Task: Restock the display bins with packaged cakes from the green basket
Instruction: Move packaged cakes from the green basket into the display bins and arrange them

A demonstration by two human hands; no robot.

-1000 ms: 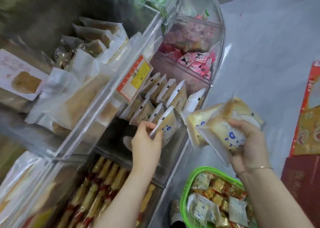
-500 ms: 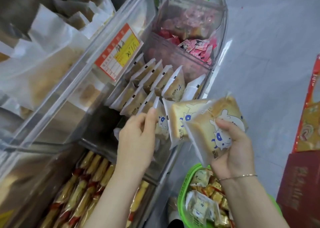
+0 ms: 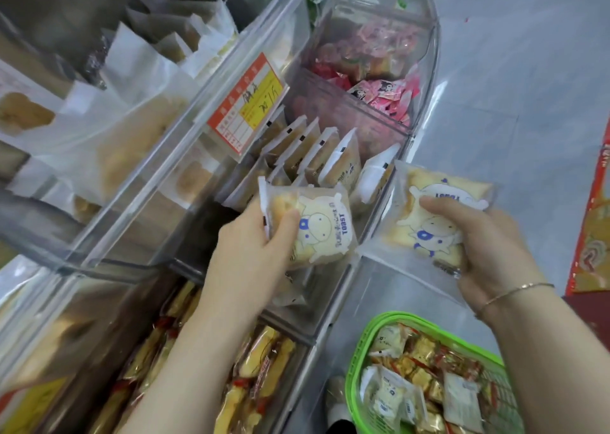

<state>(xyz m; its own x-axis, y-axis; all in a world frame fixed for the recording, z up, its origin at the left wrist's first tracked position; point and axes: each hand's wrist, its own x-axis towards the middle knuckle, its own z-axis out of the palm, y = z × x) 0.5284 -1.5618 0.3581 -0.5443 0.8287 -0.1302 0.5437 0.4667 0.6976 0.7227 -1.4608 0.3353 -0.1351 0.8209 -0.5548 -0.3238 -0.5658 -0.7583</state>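
My left hand (image 3: 251, 252) grips a packaged toast cake (image 3: 317, 228) with a blue cartoon cow, holding it over the front of the clear middle display bin (image 3: 379, 235). Several matching packs (image 3: 317, 156) stand upright in rows inside that bin. My right hand (image 3: 488, 248) holds a second toast cake pack (image 3: 435, 215) just right of the bin's edge, above the floor. The green basket (image 3: 366, 344) sits at the bottom right, holding several mixed cake packs.
A red and yellow price tag (image 3: 247, 103) hangs on the upper bin's clear front. Pink sweets (image 3: 383, 93) fill the far bin. Yellow wrapped cakes (image 3: 257, 367) lie in the near lower bin. White bagged pastries (image 3: 138, 70) fill the left shelf. Red boxes (image 3: 594, 235) stand at the right.
My left hand took one of the two packs from my right hand and now holds it over the bin. The right hand keeps one pack.
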